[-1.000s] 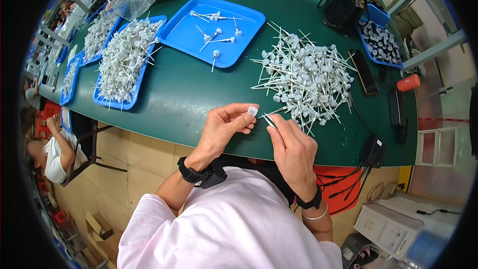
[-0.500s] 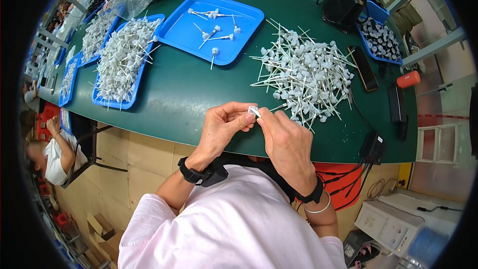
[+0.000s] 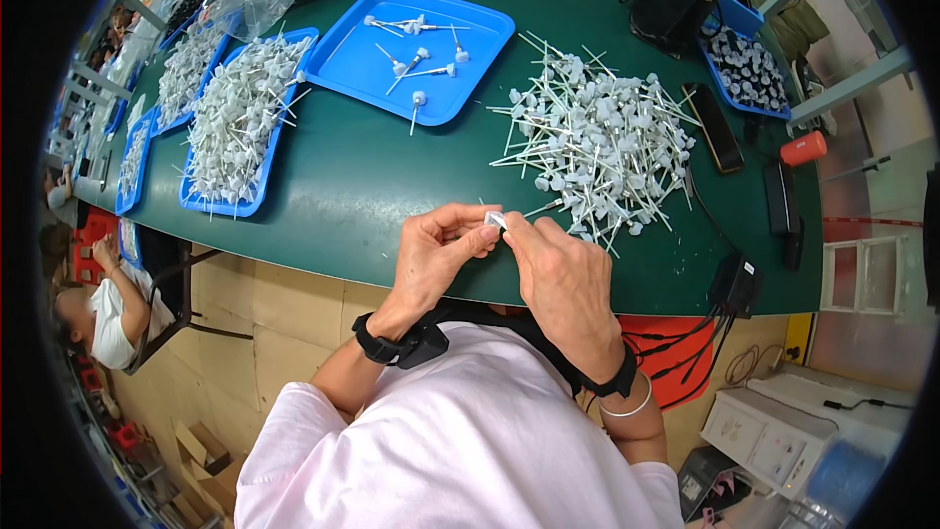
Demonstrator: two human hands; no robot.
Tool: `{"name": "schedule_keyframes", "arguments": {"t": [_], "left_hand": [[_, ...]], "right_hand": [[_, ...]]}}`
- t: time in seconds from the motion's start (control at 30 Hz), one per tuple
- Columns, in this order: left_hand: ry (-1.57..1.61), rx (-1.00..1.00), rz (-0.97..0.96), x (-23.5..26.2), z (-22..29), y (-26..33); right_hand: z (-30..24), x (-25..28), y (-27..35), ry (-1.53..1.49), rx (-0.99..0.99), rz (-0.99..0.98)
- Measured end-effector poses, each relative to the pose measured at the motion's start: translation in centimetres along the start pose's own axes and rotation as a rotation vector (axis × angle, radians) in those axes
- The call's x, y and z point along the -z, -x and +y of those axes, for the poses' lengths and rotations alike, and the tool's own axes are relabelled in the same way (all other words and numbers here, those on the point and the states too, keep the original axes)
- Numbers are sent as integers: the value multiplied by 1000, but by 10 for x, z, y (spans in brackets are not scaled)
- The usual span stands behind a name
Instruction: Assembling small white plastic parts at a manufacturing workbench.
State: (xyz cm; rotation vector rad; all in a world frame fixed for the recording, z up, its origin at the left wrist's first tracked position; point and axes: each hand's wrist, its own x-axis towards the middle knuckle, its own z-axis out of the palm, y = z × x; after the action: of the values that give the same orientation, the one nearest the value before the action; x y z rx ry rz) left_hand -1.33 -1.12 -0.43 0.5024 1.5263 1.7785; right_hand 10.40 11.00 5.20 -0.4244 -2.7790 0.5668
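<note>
At the near edge of the table, both hands meet around a small white plastic piece (image 3: 495,220), mostly covered by fingers. My left hand (image 3: 436,247) pinches it between thumb and forefinger. From the other side, my right hand (image 3: 563,269) closes its fingertips on the same piece. It resembles the white heads with thin stems, like pump heads with dip tubes, in the loose pile (image 3: 597,137) just beyond my right hand. Farther off, a blue tray (image 3: 343,73) carries several such pump heads lying apart.
Blue trays heaped with pump heads (image 3: 240,127) line the left. A phone (image 3: 715,127), a black bag (image 3: 676,0) and a tray of dark-and-clear parts (image 3: 746,69) lie on the right. A black box with cables (image 3: 732,284) sits at the near right edge. Another person (image 3: 117,304) sits at left.
The two hands stay together at the same spot, with the fingers on the white piece shifting slightly. The whole view has moved a little; trays and pile look unchanged.
</note>
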Motion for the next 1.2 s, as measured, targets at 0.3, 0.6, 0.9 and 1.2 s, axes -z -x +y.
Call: {"name": "schedule_keyframes", "arguments": {"t": [0.3, 0.6, 0.9, 1.2], "left_hand": [[78, 40, -38, 3, 2, -3], [102, 41, -56, 4, 3, -3], [53, 21, -29, 1, 3, -1], [-52, -124, 66, 21, 24, -19]], "right_hand": [[1, -1, 0, -38, -16, -5], [2, -7, 1, -40, 12, 64], [1, 0, 1, -11, 9, 6], [26, 4, 14, -187, -59, 238]]}}
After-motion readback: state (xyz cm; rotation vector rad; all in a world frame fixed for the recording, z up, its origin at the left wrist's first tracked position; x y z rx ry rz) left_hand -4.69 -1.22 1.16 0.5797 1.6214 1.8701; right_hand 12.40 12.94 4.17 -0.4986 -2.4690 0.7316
